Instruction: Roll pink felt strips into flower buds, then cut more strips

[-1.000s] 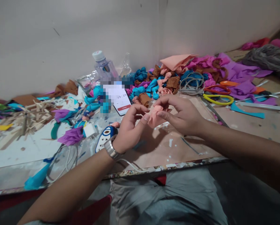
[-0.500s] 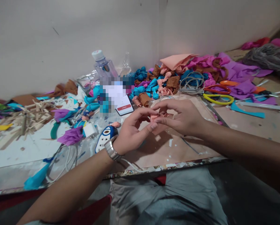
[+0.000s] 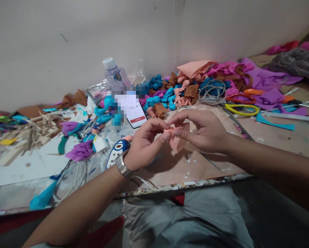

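Observation:
A small piece of peach crepe paper point(image 3: 176, 142) is pinched between both hands above the table's brown board. My left hand point(image 3: 147, 144), with a metal watch on the wrist, grips its gathered left end between thumb and fingers. My right hand point(image 3: 199, 131) pinches the paper just beside, its thumb close to the left thumb. The paper's loose part fans out and hangs below the fingertips. A heap of twisted peach, brown, blue and pink paper pieces point(image 3: 170, 96) lies behind the hands.
A lit phone point(image 3: 136, 115), a plastic bottle point(image 3: 116, 75) and a blue-white power strip point(image 3: 116, 151) are left of centre. Yellow-handled scissors point(image 3: 242, 109) lie at right. Wood sticks point(image 3: 38, 129), a white charger point(image 3: 100, 143) and a purple paper flower point(image 3: 80, 150) are on the left.
The peach paper has turned between the fingers, and its loose part now hangs lower and more spread. The hands stay nearly in place; the view has shifted slightly.

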The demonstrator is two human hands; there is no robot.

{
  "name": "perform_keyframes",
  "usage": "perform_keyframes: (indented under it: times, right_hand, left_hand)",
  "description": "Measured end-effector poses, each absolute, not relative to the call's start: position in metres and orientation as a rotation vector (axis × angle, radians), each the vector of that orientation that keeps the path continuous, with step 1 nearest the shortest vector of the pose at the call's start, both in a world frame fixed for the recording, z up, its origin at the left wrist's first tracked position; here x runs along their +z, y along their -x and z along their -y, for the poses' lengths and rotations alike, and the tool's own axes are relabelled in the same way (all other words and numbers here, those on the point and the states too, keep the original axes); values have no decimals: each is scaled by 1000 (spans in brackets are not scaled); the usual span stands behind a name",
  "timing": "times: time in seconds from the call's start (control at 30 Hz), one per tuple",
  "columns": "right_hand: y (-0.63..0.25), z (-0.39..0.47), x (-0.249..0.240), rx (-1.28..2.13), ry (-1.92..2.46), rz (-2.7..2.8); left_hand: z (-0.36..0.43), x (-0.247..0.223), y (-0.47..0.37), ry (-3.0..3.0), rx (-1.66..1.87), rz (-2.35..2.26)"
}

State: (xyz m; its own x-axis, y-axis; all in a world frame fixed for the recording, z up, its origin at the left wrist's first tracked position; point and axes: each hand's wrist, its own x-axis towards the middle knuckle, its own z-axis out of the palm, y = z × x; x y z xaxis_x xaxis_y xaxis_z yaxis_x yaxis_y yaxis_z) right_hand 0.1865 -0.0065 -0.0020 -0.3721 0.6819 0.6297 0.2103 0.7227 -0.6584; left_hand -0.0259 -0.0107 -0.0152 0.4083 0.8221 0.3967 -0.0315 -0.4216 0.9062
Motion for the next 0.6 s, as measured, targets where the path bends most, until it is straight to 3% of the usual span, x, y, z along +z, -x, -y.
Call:
perform_keyframes:
  times: [0.6]
  right_hand:
    - [-186,-2,-8,515,671,2028]
  left_hand:
    - [11,-17,26,-1585,1094,-644]
